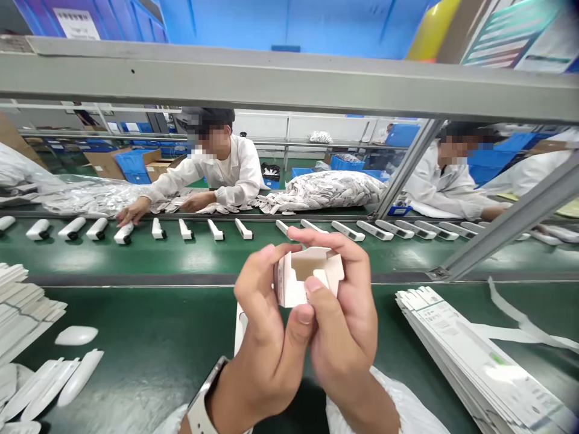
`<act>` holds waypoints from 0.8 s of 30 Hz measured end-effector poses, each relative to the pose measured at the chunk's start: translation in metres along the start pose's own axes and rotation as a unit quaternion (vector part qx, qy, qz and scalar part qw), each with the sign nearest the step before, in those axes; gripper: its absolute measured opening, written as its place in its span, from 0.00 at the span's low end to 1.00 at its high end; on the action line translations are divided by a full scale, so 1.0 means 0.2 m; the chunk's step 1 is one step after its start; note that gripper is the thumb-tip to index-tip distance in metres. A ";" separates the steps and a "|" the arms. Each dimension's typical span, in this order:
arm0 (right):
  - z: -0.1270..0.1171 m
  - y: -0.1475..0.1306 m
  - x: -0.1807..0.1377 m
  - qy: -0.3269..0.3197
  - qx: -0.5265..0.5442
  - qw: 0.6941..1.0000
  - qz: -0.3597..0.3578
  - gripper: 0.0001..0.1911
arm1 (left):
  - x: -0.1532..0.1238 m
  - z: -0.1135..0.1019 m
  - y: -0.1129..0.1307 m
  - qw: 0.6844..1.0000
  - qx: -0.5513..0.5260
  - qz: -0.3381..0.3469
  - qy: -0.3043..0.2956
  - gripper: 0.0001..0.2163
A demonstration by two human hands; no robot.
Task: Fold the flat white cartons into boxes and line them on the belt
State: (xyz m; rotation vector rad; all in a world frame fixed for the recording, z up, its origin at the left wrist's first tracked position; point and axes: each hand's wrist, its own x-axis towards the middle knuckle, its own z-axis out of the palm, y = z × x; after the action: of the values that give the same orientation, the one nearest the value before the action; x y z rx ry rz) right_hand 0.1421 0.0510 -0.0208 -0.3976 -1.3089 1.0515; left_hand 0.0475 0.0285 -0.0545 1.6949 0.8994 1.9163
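Here, both grips (266,331) (346,313) clasp a white carton (292,293) over green worktop (176,343) (shelf (289,84) above, belt (203,260) beyond)

Cupping an open-ended white box (295,292) in left grip (271,325) and right grip (346,313), above the worktop (181,349), left of flattened cartons (474,355) stacked toward its right edge.

Gry shelf beam (289,84), grn flr (299,159)
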 end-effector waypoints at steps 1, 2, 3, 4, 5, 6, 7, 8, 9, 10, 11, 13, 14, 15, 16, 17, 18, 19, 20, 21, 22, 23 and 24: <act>-0.01 0.00 0.01 0.009 0.017 1.000 0.022 0.19 | 0.00 -0.01 -0.03 0.999 0.038 0.035 -0.015 0.30; -0.02 -0.01 0.02 0.013 0.034 0.999 0.041 0.18 | 0.01 -0.02 -0.05 0.994 0.071 0.075 -0.030 0.32; -0.03 -0.02 0.04 0.010 0.051 0.997 0.055 0.18 | 0.02 -0.04 -0.07 0.988 0.094 0.113 -0.043 0.33; -0.05 -0.02 0.05 -0.004 0.070 0.995 0.070 0.18 | 0.04 -0.06 -0.08 0.982 0.112 0.144 -0.056 0.32; -0.08 -0.03 0.07 -0.032 0.090 0.992 0.087 0.18 | 0.06 -0.08 -0.09 0.976 0.124 0.169 -0.061 0.31; -0.10 -0.04 0.09 -0.077 0.108 0.985 0.108 0.19 | 0.08 -0.11 -0.09 0.972 0.131 0.186 -0.057 0.28; -0.13 -0.04 0.11 -0.128 0.123 0.976 0.128 0.22 | 0.10 -0.13 -0.08 0.972 0.129 0.190 -0.050 0.25; -0.17 -0.04 0.13 -0.177 0.131 0.965 0.144 0.24 | 0.12 -0.15 -0.07 0.975 0.118 0.181 -0.046 0.22; -0.20 -0.04 0.16 -0.216 0.132 0.955 0.152 0.24 | 0.13 -0.17 -0.05 0.980 0.101 0.164 -0.049 0.20; -0.23 -0.05 0.18 -0.244 0.130 0.949 0.152 0.24 | 0.14 -0.18 -0.02 0.985 0.078 0.143 -0.062 0.18; -0.25 -0.05 0.20 -0.264 0.128 0.945 0.146 0.24 | 0.14 -0.20 0.00 0.988 0.054 0.119 -0.086 0.16; -0.27 -0.06 0.22 -0.304 0.140 0.934 0.125 0.24 | 0.15 -0.22 0.04 0.986 0.012 0.076 -0.148 0.14; -0.27 -0.07 0.22 -0.321 0.150 0.928 0.119 0.24 | 0.15 -0.23 0.05 0.982 -0.007 0.065 -0.177 0.15; -0.27 -0.08 0.22 -0.332 0.159 0.923 0.115 0.23 | 0.15 -0.25 0.06 0.977 -0.027 0.058 -0.204 0.15; -0.26 -0.09 0.21 -0.340 0.166 0.918 0.114 0.22 | 0.15 -0.26 0.07 0.972 -0.047 0.051 -0.225 0.16; -0.24 -0.10 0.20 -0.346 0.173 0.915 0.118 0.22 | 0.15 -0.27 0.07 0.968 -0.064 0.046 -0.238 0.17; -0.23 -0.11 0.18 -0.345 0.182 0.912 0.124 0.23 | 0.15 -0.28 0.07 0.966 -0.075 0.040 -0.244 0.18; -0.22 -0.11 0.18 -0.343 0.193 0.910 0.129 0.23 | 0.14 -0.29 0.07 0.966 -0.081 0.032 -0.243 0.18; -0.20 -0.10 0.17 -0.343 0.210 0.907 0.124 0.21 | 0.15 -0.29 0.07 0.968 -0.083 0.026 -0.235 0.17; -0.19 -0.09 0.17 -0.340 0.226 0.906 0.115 0.19 | 0.15 -0.29 0.07 0.971 -0.078 0.025 -0.224 0.16; -0.17 -0.07 0.16 -0.327 0.236 0.909 0.106 0.15 | 0.15 -0.29 0.07 0.975 -0.066 0.028 -0.210 0.16; -0.16 -0.05 0.16 -0.304 0.239 0.917 0.095 0.11 | 0.16 -0.28 0.07 0.979 -0.048 0.036 -0.193 0.15; -0.15 -0.04 0.16 -0.276 0.233 0.929 0.085 0.08 | 0.16 -0.27 0.07 0.983 -0.025 0.048 -0.176 0.15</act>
State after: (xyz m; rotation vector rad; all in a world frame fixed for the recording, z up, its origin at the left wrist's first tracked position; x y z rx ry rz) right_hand 0.1689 0.0820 -0.0047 0.1674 -1.4664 1.6536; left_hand -0.0096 0.0312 -0.0251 1.9941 0.6382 1.6063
